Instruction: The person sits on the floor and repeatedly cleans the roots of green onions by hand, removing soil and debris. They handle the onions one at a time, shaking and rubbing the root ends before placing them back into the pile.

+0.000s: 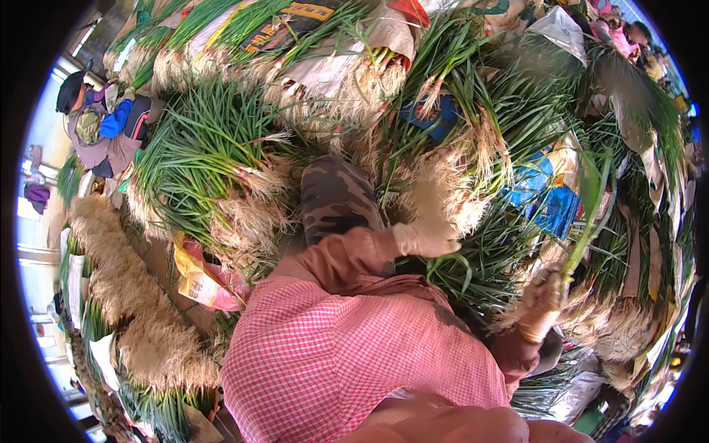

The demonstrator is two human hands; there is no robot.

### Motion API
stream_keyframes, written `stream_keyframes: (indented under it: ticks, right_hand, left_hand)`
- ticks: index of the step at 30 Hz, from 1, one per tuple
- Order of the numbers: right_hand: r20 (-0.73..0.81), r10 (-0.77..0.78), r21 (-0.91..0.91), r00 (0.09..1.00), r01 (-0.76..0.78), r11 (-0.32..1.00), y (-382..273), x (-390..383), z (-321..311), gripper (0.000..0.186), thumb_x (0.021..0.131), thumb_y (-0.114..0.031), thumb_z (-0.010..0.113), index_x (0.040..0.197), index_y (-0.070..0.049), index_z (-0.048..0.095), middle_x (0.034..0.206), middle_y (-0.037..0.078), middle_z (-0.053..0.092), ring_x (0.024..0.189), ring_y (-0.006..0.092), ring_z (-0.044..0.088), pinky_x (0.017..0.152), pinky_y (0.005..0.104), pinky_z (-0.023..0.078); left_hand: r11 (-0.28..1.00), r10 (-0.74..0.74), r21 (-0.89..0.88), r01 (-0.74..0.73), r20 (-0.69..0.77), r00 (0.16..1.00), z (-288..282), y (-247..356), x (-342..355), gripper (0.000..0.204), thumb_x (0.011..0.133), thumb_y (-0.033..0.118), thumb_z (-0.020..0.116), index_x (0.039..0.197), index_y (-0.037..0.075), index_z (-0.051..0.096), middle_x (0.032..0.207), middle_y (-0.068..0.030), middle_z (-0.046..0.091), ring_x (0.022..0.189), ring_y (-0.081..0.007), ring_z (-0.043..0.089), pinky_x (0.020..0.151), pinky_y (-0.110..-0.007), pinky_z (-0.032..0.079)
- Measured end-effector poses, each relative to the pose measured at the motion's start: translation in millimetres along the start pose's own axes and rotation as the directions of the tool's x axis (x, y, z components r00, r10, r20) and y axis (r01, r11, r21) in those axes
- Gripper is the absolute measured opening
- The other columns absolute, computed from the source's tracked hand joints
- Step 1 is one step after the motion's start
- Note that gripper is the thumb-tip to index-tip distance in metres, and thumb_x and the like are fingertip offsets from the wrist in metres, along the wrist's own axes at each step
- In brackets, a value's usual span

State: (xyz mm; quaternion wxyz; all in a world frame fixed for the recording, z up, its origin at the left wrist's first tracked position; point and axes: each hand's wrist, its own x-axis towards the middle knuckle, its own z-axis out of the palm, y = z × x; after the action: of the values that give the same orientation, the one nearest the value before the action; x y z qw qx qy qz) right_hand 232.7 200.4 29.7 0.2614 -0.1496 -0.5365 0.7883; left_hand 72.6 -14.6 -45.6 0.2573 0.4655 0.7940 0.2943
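Note:
Bundles of green onions with pale, hairy roots lie piled all around me. My left hand [426,239], in a pale glove on a brown sleeve, presses down on the root end of a green onion bundle [436,188] just ahead of my pink checked shirt. My right hand [543,295], also gloved, is closed around a single green onion stalk [591,214] that rises up and away to the right. A camouflage trouser leg [336,199] shows just left of my left hand.
Another person [100,122] with blue sleeves and a dark cap crouches at the upper left among the heaps. More people [628,37] are at the upper right. A yellow and pink bag [199,280] lies lower left; blue sacks [550,196] lie at right.

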Motion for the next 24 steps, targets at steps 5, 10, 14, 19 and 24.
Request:
stream_keyframes:
  ticks: [5,10,14,19,24]
  right_hand:
    - [-0.078,-0.028,0.07,0.997,0.034,0.997,-34,29,-51,0.021,0.094,-0.029,0.048,0.105,-0.012,0.054,0.062,-0.004,0.046,0.039,0.0042,0.028,0.034,0.0201,0.02]
    - [-0.179,-0.036,0.048,0.983,0.045,0.998,-22,59,-84,0.021,0.095,-0.024,0.047,0.105,-0.006,0.051,0.056,-0.003,0.038,0.039,0.0038,0.025,0.035,0.0198,0.017]
    - [-0.14,-0.069,0.085,0.988,0.082,0.993,-8,66,-92,0.021,0.094,-0.023,0.048,0.103,-0.005,0.052,0.055,-0.001,0.04,0.037,0.0056,0.026,0.034,0.021,0.019]
    - [-0.232,-0.043,0.094,0.972,0.066,0.993,-10,60,-88,0.02,0.095,-0.022,0.046,0.101,-0.004,0.052,0.055,0.0,0.042,0.036,0.0066,0.028,0.033,0.0218,0.021]
    - [-0.275,0.067,0.097,0.959,-0.041,0.994,-10,60,-90,0.02,0.095,-0.024,0.046,0.097,-0.005,0.051,0.057,0.0,0.045,0.038,0.0065,0.031,0.033,0.0219,0.022]
  left_hand:
    - [0.915,-0.37,-0.31,0.257,-0.398,0.839,-96,-57,46,0.026,0.089,0.035,0.054,0.09,0.01,0.055,0.073,-0.0083,0.059,0.068,-0.0166,0.06,0.065,-0.034,0.05]
    - [0.956,-0.181,-0.027,0.292,-0.839,0.514,-184,-156,141,0.073,0.071,0.04,0.071,0.121,-0.004,0.042,0.109,-0.0228,0.053,0.102,-0.0335,0.052,0.088,-0.04,0.043]
    - [0.607,-0.358,0.253,0.753,-0.759,0.544,-184,-222,190,0.091,0.076,0.045,0.059,0.136,-0.01,0.019,0.137,-0.0266,0.032,0.126,-0.0377,0.033,0.107,-0.041,0.024]
    - [0.428,-0.495,0.144,0.892,-0.789,0.364,-179,-238,204,0.075,0.077,0.027,0.057,0.131,-0.013,0.025,0.137,-0.0263,0.032,0.128,-0.0361,0.032,0.106,-0.04,0.025]
    - [0.563,-0.578,-0.046,0.825,-0.736,0.353,-198,-246,197,0.057,0.071,0.038,0.067,0.104,-0.007,0.055,0.108,-0.0286,0.057,0.105,-0.0305,0.059,0.09,-0.037,0.045]
